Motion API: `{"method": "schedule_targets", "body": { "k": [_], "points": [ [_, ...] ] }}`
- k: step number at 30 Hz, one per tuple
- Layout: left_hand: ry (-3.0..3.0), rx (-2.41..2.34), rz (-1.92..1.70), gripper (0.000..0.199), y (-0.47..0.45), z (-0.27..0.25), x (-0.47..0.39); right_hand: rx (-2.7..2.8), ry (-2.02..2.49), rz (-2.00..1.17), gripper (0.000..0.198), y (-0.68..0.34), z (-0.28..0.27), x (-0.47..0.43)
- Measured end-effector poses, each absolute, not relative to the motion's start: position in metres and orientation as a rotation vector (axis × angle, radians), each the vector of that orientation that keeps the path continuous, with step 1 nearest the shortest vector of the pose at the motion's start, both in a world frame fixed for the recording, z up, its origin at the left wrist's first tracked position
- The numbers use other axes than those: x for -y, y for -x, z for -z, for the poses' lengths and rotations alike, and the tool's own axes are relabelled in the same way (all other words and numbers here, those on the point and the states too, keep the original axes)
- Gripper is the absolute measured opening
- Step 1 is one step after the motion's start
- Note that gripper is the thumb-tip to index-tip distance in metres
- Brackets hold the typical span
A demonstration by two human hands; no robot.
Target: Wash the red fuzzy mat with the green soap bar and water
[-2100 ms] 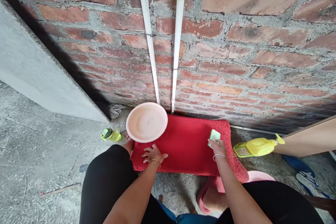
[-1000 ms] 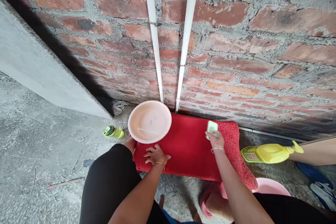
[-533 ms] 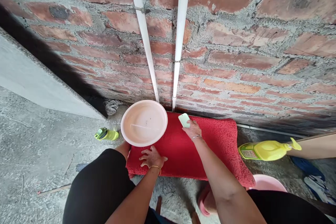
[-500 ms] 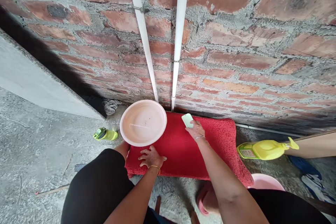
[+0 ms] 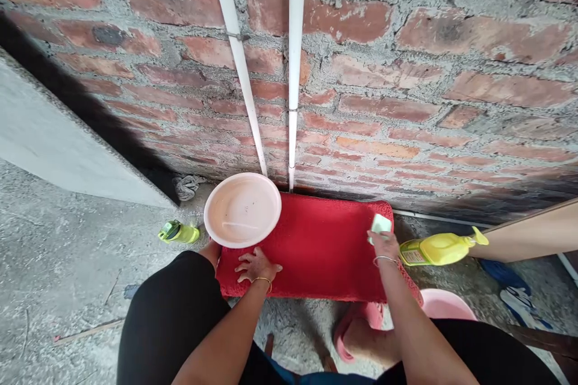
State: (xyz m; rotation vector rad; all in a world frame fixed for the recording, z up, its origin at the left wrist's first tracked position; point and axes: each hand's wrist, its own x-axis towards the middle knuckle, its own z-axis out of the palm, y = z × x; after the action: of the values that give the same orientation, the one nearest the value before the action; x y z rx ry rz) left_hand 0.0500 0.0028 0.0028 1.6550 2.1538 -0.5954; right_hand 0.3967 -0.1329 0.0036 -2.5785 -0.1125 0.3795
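A red rug (image 5: pixel 316 252) with a shaggy pile lies spread over a low support in front of me. My right hand (image 5: pixel 385 245) grips a pale green block shaped like a scrubbing brush (image 5: pixel 382 224), pressed to the rug near its right end; its underside is hidden. My left hand (image 5: pixel 258 266) lies on the left part of the rug, fingers spread, holding nothing. Just beyond it, a pale pink basin (image 5: pixel 244 207) stands on the rug's left end, with a little water and dark specks at its bottom.
A yellow pump bottle (image 5: pixel 440 249) is right of the rug, above a pink tub (image 5: pixel 449 305). On the left floor are a green drink bottle (image 5: pixel 179 232) and a grey bundle (image 5: pixel 186 186). Two white pipes (image 5: pixel 295 72) run down the brick wall (image 5: pixel 383 108) behind.
My right hand has slid the brush rightward across the rug, from near the middle to the right end. My left hand stays on the rug. The view has shifted slightly.
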Motion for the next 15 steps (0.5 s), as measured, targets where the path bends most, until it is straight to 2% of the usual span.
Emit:
{"method": "schedule_targets", "body": {
  "k": [3, 7, 10, 12, 15],
  "points": [
    [-1.655, -2.155, 0.597, 0.090, -0.050, -0.003, -0.003, 0.456, 2.485, -0.507, 0.041, -0.319, 0.001, 0.093],
    [-1.652, -2.161, 0.600, 0.090, -0.049, -0.001, -0.003, 1.209, 2.430, -0.689, 0.038, -0.215, -0.006, 0.053],
    [-1.661, -2.145, 0.606, 0.090, -0.047, 0.002, -0.004, 1.641, 2.347, -0.707, 0.033, -0.175, -0.014, 0.039],
    [-1.667, -2.128, 0.615, 0.091, -0.046, 0.004, -0.004, 1.729, 2.368, -0.691, 0.033, -0.174, -0.016, 0.038],
    [-1.665, -2.117, 0.648, 0.093, -0.048, 0.004, -0.006, 1.565, 2.485, -0.670, 0.035, -0.206, -0.017, 0.054]
  ]
}}
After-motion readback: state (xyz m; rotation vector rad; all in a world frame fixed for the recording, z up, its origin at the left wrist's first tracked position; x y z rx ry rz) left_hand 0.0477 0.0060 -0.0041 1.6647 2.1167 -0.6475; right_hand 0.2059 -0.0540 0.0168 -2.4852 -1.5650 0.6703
